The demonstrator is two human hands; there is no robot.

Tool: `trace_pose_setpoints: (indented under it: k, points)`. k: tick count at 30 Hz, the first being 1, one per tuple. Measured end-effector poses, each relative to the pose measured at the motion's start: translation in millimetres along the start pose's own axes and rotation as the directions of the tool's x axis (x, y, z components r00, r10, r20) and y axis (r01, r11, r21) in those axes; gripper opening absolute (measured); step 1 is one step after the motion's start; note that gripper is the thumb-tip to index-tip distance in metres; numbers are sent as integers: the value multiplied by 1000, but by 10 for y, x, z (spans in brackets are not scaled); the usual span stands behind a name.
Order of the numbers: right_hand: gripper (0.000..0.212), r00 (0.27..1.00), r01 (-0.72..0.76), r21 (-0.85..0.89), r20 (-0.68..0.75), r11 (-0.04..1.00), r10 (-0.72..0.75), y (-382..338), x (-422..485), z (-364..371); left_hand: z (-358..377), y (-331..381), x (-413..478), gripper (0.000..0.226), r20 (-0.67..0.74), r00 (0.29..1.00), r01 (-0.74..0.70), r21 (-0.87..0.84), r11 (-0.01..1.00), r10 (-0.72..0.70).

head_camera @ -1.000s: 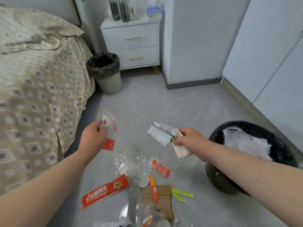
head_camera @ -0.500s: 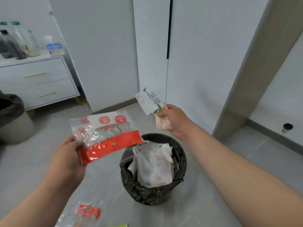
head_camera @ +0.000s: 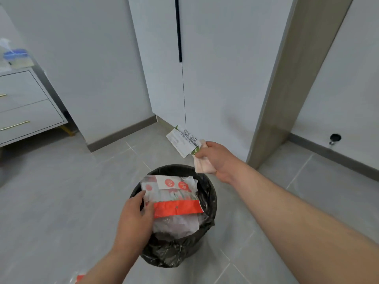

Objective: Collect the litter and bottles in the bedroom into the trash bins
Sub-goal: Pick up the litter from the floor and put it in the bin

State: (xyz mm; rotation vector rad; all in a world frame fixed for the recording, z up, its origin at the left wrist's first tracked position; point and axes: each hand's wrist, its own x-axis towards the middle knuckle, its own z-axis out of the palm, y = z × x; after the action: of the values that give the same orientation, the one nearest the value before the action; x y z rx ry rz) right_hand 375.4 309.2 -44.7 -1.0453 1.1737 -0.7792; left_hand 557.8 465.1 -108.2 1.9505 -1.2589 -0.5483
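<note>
A round trash bin lined with a black bag stands on the grey tiled floor, with crumpled white plastic inside. My left hand grips a clear plastic packet with a red band and holds it flat right over the bin's mouth. My right hand is above the bin's far right rim, holding a white printed wrapper and a pale pink tissue.
White wardrobe doors and a beige door frame rise behind the bin. A white nightstand with gold handles stands at the left. A scrap of red litter lies at the bottom edge. A door stopper sits by the right wall.
My view has swung from the floor litter to the black-lined bin. My left hand moved the red-banded packet right, down over the bin mouth. My right hand stayed above the far rim.
</note>
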Motion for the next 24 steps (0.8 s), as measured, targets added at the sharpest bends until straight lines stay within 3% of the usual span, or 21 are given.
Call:
trace_pose_setpoints:
  k: [2,4,7,8,10,12,15,17,19,24]
  points:
    - [20,1000,-5,-104,25,995,8,105,18,5,-21,-209,-31,39,44,998,-52,210,976,43]
    - [20,998,-13,-259,62,966,30,203,7,45,-17,-420,-106,73,209,975,4,330,944,-78]
    - [19,988,-16,-474,129,880,87,369,-32,161,19,-530,-205,95,301,946,37,259,965,-118]
    - [26,985,-3,-537,142,844,95,434,-27,208,24,-513,-212,98,287,953,36,227,973,-103]
    - [63,987,51,-668,146,743,64,598,19,296,25,-523,-183,102,294,952,30,186,982,-85]
    - [88,987,148,-832,160,534,-23,751,33,386,11,-554,-131,104,320,942,52,154,987,-100]
    - [86,923,385,-908,378,162,-76,999,-26,565,20,-600,-115,104,308,944,83,125,989,-119]
    - [82,879,476,-879,476,11,12,1167,-52,676,14,-575,-140,112,302,950,53,110,993,-84]
    - [80,889,452,-891,445,-48,110,1316,1,749,40,-604,-141,116,285,955,58,108,992,-87]
    - [83,908,353,-934,332,-43,254,1482,134,797,53,-651,-146,118,279,957,59,65,996,-75]
